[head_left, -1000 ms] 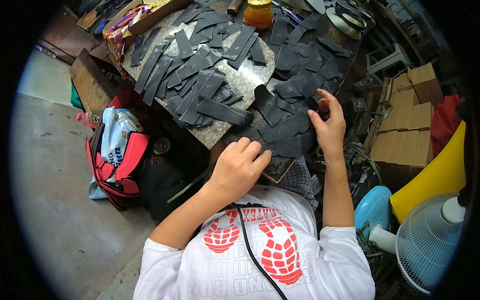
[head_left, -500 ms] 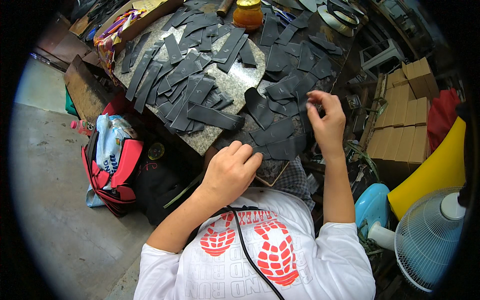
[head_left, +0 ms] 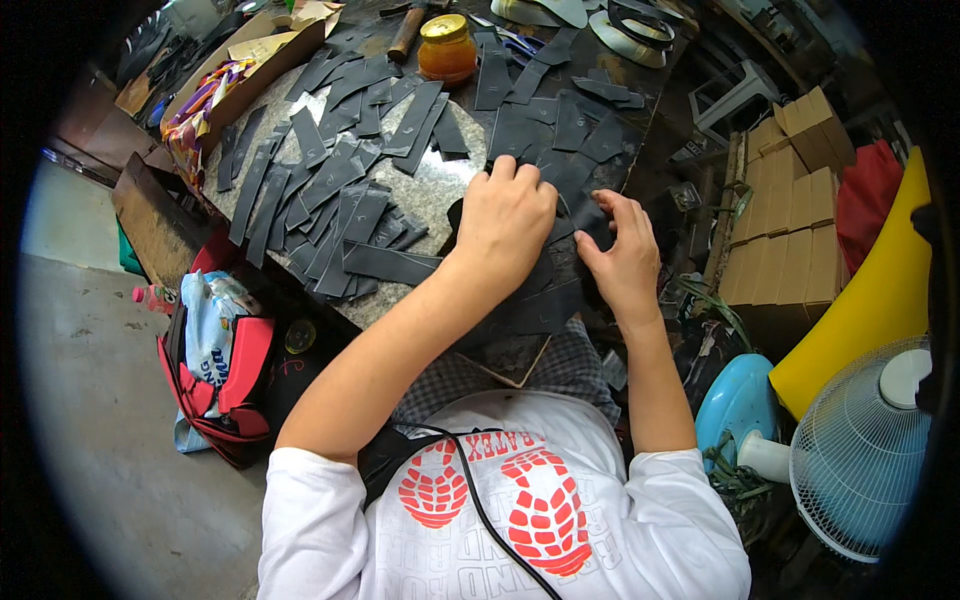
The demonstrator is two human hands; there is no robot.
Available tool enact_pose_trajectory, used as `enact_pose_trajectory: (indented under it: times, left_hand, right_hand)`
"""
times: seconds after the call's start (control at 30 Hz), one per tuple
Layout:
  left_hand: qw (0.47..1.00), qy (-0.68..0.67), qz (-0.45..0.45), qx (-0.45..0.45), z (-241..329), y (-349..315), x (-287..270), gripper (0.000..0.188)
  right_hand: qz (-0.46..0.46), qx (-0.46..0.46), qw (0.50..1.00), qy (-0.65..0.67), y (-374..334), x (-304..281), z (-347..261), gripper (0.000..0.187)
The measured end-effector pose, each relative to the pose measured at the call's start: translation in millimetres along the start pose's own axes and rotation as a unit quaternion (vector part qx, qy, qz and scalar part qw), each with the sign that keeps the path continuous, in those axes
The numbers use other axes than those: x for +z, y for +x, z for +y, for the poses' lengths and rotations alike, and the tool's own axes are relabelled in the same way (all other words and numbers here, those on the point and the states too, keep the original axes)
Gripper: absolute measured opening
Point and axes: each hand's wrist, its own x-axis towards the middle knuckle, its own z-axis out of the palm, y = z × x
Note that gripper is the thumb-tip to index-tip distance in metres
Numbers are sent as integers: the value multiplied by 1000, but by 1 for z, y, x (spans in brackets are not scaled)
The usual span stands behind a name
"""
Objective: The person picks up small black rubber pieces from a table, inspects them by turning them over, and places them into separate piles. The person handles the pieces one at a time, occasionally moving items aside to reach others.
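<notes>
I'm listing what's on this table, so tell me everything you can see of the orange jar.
The jar is short and rounded, apparently see-through glass or plastic, with orange showing through its sides. A wide yellow lid covers the top; how tightly, I can't tell. It stands upright toward the table's far side, between a wooden handle on its left and flat black pieces on its right. Neither hand touches it.

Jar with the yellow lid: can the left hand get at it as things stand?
Probably yes, with a further stretch: only flat black pieces and bare stone slab show between the left hand and the jar, nothing tall in the way.
</notes>
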Motion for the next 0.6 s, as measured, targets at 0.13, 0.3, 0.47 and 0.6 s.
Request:
enact_pose_trajectory:
  times: [0.13, 0.3, 0.47, 0.6]
  left_hand:
    - [998, 59, 6, -16, -10, 16, 15, 10]
    - [996, 70, 13, -45, -11, 19, 8, 13]
    - [999, 16, 8, -28, -7, 3, -8, 17]
    - [999, 34, -10, -27, -5, 0, -3, 16]
  right_hand:
    - [19, -68, 997, -24, 25, 3, 25, 42]
    - [29, -110, 994, 8, 43, 13, 35, 42]
    - [-4, -54, 999, 5, 20, 1, 16, 38]
    - [16, -124, 991, -45, 5, 8, -5, 36]
